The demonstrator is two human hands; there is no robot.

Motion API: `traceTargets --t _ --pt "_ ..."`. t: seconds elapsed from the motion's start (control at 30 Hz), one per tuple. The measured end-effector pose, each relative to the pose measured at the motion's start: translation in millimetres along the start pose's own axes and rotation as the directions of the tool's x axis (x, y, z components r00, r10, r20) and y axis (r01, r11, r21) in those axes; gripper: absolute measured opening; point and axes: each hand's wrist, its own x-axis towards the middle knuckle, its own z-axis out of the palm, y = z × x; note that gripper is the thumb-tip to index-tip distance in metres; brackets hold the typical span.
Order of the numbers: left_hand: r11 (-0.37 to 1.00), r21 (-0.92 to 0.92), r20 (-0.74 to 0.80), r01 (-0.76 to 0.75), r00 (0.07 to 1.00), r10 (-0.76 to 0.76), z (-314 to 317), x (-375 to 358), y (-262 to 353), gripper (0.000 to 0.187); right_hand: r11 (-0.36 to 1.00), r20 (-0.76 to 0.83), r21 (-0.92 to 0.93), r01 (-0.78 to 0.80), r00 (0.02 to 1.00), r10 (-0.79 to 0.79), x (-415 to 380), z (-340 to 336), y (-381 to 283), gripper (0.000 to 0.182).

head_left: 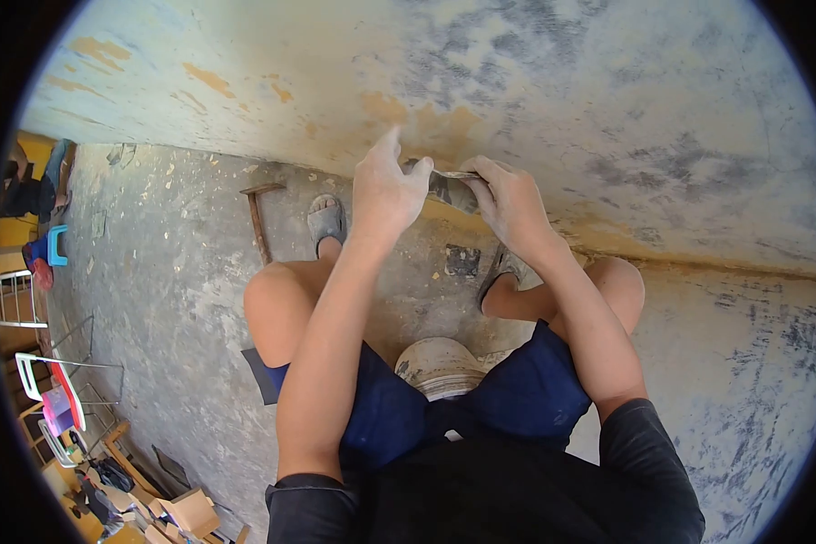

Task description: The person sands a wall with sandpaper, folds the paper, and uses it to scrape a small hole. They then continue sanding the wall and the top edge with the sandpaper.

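In front of the wall, between my hands, is a small bent sheet of dark, dusty sandpaper with a pale edge. My right hand pinches its right end between thumb and fingers. At the left end, the thumb of my left hand lies over the sheet, with the index finger raised; the other fingers are mostly hidden. White dust coats both hands. Close behind them stands the patchy wall, marked with grey smears and yellowish bare spots. A dark square piece lies on the floor below my hands.
A pale round bucket stands between my legs. On the concrete floor, a hammer-like tool with a wooden handle lies near my left slipper. Far left are a blue stool, a folding chair, cardboard boxes and part of another person.
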Motion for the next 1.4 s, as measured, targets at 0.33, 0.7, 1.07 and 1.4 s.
traceTargets --t 0.33,0.7,1.07,1.4 --pt "0.942 0.220 0.421 -0.253 0.896 0.143 -22.3 -9.7 -15.6 0.019 0.831 0.051 0.402 -0.384 0.916 0.398 -8.1 27.8 -22.5 0.022" --pt "0.959 0.250 0.358 -0.133 0.933 0.036 -21.5 9.7 -40.8 0.020 0.979 -0.023 0.114 -0.169 0.985 0.173 -30.1 69.2 -32.7 0.097" --pt "0.935 0.315 0.322 -0.165 0.945 0.058 -9.7 13.9 -48.1 0.016 0.979 -0.140 0.056 -0.194 0.970 0.200 -35.2 75.8 -33.7 0.100" --pt "0.898 0.379 -0.164 -0.225 0.938 0.305 11.9 -0.2 -33.7 0.031 0.958 -0.317 0.166 -0.235 0.907 0.278 -14.5 69.8 -12.0 0.010"
